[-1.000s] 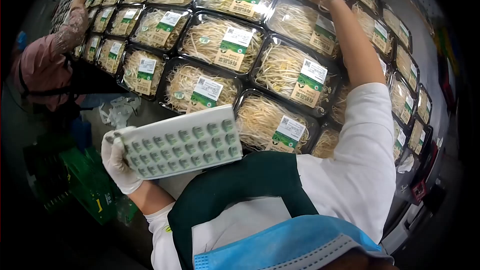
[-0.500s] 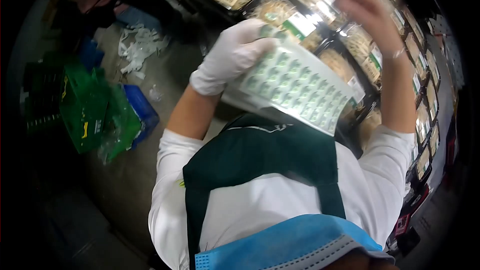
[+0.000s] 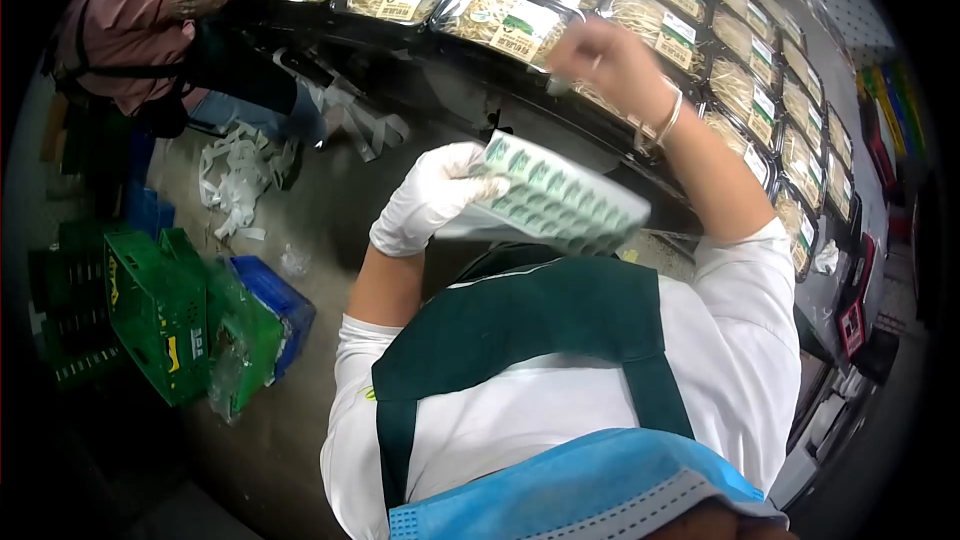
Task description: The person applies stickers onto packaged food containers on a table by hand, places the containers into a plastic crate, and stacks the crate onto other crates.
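Observation:
My left hand [image 3: 428, 198], in a white glove, grips a sheet of round green stickers [image 3: 560, 195] by its left edge, thumb on top. The sheet is tilted in front of my dark green apron. Bare and wearing a bracelet [image 3: 675, 118], my right hand [image 3: 610, 65] is above the near edge of the packed trays. Its fingers are pinched together and blurred, with a small pale green sticker [image 3: 557, 86] at their tips. Just beyond those fingers lies a film-covered black tray of bean sprouts [image 3: 500, 20] with a label on it.
Rows of similar labelled trays [image 3: 655, 25] cover the table. At the upper left is another person in a pink top [image 3: 150, 15]. Green crates [image 3: 150, 315] and a blue crate [image 3: 285, 305] stand on the floor at left, near discarded white strips [image 3: 235, 175].
My right hand has moved left and lower in view, closer to the sticker sheet. The left hand and sheet have come down toward my apron. The view has shifted, showing more trays and the other person.

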`<control>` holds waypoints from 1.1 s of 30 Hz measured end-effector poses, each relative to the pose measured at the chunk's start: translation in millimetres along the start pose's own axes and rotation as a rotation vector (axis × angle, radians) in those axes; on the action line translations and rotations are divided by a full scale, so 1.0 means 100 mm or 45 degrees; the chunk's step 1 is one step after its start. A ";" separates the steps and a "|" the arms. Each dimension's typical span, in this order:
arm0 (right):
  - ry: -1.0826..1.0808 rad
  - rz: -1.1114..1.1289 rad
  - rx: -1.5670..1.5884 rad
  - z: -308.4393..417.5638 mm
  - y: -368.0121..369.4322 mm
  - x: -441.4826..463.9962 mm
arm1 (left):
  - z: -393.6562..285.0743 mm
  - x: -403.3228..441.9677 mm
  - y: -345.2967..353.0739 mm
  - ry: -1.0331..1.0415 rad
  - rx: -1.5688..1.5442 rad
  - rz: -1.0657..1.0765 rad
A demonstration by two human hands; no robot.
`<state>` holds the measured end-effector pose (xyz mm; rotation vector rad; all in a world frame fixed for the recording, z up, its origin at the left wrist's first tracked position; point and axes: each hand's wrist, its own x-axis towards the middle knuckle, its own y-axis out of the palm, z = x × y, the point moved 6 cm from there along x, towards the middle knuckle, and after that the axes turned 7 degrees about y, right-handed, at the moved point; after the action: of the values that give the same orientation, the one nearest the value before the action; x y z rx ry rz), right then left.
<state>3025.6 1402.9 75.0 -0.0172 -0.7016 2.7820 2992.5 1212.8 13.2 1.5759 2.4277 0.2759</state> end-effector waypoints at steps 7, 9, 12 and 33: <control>0.407 -1.061 -0.470 -1.98 -2.18 1.08 | 0.15 0.00 -0.16 0.088 -0.231 -0.099; 0.501 -1.036 -0.704 -2.04 -2.10 1.22 | 0.10 0.01 -0.07 0.101 -0.351 -0.117; 0.531 -0.941 -1.027 -2.04 -1.96 1.37 | 0.23 -0.04 -0.14 0.035 -0.296 -0.268; 0.375 -0.612 -0.593 -1.08 -1.29 -0.28 | 0.21 -0.20 -0.43 0.480 -0.578 -0.517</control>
<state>3094.2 1555.2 38.3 -0.2997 -1.0865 2.0603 2968.7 1178.0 -17.1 0.8780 2.6217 1.0341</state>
